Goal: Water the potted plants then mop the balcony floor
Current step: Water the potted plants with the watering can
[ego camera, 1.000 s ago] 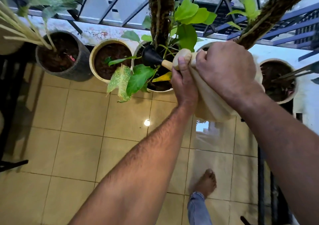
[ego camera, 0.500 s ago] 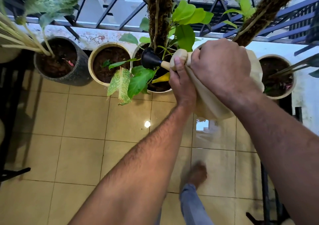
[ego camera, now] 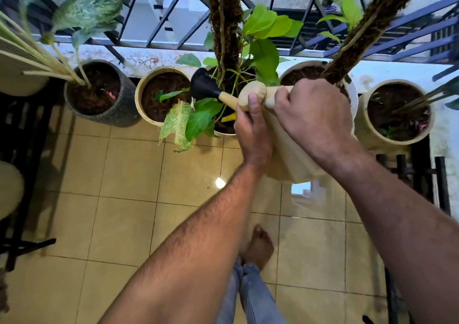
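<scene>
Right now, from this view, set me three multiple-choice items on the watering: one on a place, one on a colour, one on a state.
1. Where does the black spout head of the watering can sit?
A. Above the pot with the climbing plant
B. Over the bare tiles by the foot
C. Above the pot at the far right

2. What colour is the can's body?
A. Green
B. Cream
C. Red

3. How is the can held?
A. By the left hand alone
B. It stands on the floor
C. By both hands, off the floor

Answers:
1 A: the head lies over the middle pot, beside the mossy pole.
2 B: the body and spout tube are cream; only the head is black.
3 C: the left hand grips near the spout and the right hand grips on top, with floor tiles showing below.
</scene>
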`<action>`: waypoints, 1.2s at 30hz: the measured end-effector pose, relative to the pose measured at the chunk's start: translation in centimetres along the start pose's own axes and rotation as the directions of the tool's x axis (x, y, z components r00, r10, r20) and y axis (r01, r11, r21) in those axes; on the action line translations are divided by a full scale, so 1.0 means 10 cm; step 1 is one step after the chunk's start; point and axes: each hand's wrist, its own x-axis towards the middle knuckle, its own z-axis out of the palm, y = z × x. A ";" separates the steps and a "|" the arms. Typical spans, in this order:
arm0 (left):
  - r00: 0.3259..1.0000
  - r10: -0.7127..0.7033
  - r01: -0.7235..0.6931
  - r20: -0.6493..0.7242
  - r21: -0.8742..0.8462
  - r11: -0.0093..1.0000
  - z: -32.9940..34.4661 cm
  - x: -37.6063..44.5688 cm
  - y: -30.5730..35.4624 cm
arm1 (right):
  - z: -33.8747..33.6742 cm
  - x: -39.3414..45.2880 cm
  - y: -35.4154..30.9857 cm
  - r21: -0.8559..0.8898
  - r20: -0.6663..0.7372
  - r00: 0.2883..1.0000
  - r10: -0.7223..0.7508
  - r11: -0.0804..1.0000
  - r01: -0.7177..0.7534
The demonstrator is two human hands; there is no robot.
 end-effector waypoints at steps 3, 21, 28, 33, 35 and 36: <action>0.998 0.064 -0.065 0.026 0.026 0.998 -0.13 0.02 0.01 | 0.01 -0.08 -0.07 0.039 -0.034 0.999 0.009 0.999 -0.008; 0.999 -0.021 0.020 -0.051 -0.015 1.000 -1.23 0.64 0.15 | 0.39 -0.16 -1.37 -0.012 -0.075 0.995 -0.058 0.998 0.058; 0.997 -0.076 0.076 0.012 0.008 0.997 -1.51 1.04 0.30 | 0.55 0.06 -1.87 -0.066 -0.014 0.999 -0.033 0.997 0.032; 0.990 -0.136 0.137 0.031 -0.054 0.989 -1.65 1.34 0.39 | 0.61 0.28 -2.24 -0.116 0.020 0.999 -0.041 0.992 0.043; 0.986 -0.162 0.164 0.043 -0.058 0.985 -1.68 1.46 0.42 | 0.65 0.38 -2.36 -0.141 0.035 0.999 -0.025 0.990 0.029; 0.984 -0.171 0.174 0.047 -0.051 0.983 -1.70 1.53 0.43 | 0.67 0.44 -2.42 -0.151 0.043 0.999 -0.018 0.988 0.025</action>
